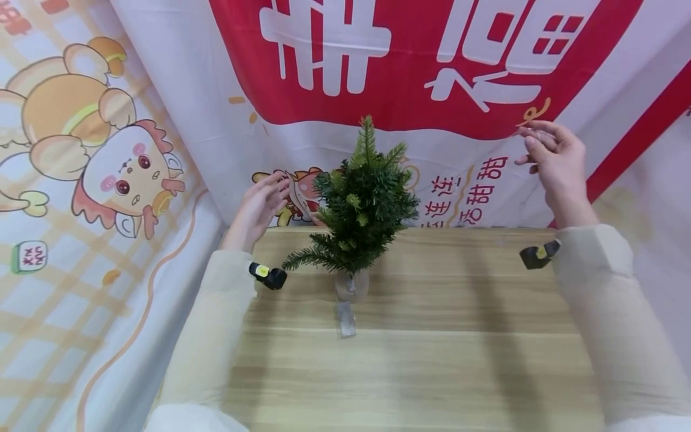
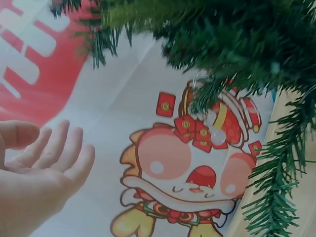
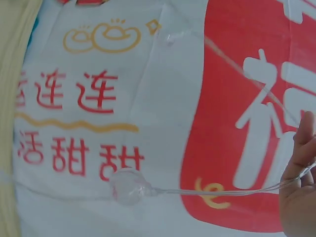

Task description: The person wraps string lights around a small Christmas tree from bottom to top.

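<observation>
A small artificial pine tree (image 1: 367,210) stands at the far side of the table. My left hand (image 1: 261,207) is raised beside its left side, fingers relaxed and holding nothing; in the left wrist view that hand (image 2: 49,173) is apart from the branches. A small clear bulb (image 2: 217,136) hangs by the foliage there. Up to the right, away from the tree, my right hand (image 1: 558,159) pinches a thin string-light wire (image 3: 237,192). Along this wire, a round clear bulb (image 3: 127,186) shows in the right wrist view.
A clear base (image 1: 358,287) supports the tree on the wooden table (image 1: 421,372). In front of it lies a small translucent rectangular piece (image 1: 346,319). Printed cloth (image 1: 194,72) hangs behind and to the left, close to the table's edges.
</observation>
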`<state>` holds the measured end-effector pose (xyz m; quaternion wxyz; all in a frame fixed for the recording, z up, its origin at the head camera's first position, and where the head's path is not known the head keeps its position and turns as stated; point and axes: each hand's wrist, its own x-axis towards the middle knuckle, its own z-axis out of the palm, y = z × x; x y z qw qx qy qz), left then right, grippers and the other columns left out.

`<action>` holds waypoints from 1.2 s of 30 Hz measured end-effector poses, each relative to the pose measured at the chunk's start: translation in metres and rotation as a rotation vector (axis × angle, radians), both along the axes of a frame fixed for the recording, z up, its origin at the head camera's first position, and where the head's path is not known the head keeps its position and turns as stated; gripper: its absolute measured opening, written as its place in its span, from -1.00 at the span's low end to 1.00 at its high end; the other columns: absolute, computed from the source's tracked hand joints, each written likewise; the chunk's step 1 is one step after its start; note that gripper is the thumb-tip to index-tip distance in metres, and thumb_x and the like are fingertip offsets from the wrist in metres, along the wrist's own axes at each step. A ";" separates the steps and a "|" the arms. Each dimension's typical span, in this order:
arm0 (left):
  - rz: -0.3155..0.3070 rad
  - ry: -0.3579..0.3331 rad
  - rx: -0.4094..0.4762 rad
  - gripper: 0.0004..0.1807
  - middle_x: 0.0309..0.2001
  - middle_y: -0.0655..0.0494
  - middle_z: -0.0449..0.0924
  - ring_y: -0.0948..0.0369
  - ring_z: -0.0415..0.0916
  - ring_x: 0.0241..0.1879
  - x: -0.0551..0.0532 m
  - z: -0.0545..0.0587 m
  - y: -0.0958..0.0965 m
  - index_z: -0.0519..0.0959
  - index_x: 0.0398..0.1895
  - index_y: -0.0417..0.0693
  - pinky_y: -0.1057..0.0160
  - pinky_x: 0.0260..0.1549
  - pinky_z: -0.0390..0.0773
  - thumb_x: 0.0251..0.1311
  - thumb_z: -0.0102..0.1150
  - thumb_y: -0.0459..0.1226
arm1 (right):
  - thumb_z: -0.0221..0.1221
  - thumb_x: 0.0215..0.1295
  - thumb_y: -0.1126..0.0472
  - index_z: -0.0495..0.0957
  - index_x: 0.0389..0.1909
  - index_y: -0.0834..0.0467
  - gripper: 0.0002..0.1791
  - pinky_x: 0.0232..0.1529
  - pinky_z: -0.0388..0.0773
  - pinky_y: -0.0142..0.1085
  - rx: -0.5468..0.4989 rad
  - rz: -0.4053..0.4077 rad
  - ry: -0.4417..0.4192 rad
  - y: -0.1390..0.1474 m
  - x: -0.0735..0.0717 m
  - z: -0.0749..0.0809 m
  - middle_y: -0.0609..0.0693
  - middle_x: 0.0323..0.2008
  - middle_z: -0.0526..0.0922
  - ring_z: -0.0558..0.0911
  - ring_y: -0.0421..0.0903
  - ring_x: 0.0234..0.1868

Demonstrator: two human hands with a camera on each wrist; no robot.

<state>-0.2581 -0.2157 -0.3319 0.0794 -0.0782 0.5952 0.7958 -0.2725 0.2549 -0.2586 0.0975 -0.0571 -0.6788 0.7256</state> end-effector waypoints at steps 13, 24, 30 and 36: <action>-0.043 0.138 0.090 -0.73 -0.17 0.27 0.65 0.35 0.60 -0.14 0.044 0.015 0.016 0.38 0.13 -0.10 0.44 0.01 0.55 0.45 -0.22 -0.37 | 0.18 0.28 0.04 0.56 0.08 0.04 -0.63 -0.56 0.48 -0.59 0.492 0.087 0.056 0.018 0.060 0.003 -0.40 -0.30 0.69 0.56 -0.30 -0.57; -0.241 0.296 -0.015 -0.73 -0.17 0.21 0.63 0.29 0.60 -0.15 0.084 0.035 0.052 0.43 0.05 -0.16 0.36 0.01 0.59 0.42 -0.26 -0.43 | 0.10 0.37 0.07 0.48 0.00 0.15 -0.70 -0.61 0.47 -0.46 0.956 0.190 0.047 0.009 0.098 0.009 -0.41 -0.33 0.70 0.48 -0.18 -0.65; -0.411 0.330 -0.151 -0.65 -0.13 0.19 0.61 0.30 0.60 -0.10 0.099 0.037 0.075 0.34 0.18 -0.40 0.32 0.06 0.58 0.44 -0.22 -0.37 | 0.12 0.35 0.01 0.56 0.00 0.29 -0.57 -0.59 0.43 -0.37 1.156 0.252 -0.102 0.010 0.103 0.012 0.25 -0.30 0.69 0.46 -0.08 -0.56; -0.607 0.337 -0.298 -0.64 0.04 -0.25 0.55 0.20 0.60 -0.02 0.103 0.029 0.097 0.37 0.19 -0.39 0.18 0.13 0.56 0.45 -0.20 -0.35 | 0.22 0.27 0.02 0.62 -0.05 0.24 -0.60 -0.55 0.37 -0.38 1.200 0.370 -0.098 0.012 0.107 0.009 0.06 -0.47 0.61 0.42 -0.12 -0.51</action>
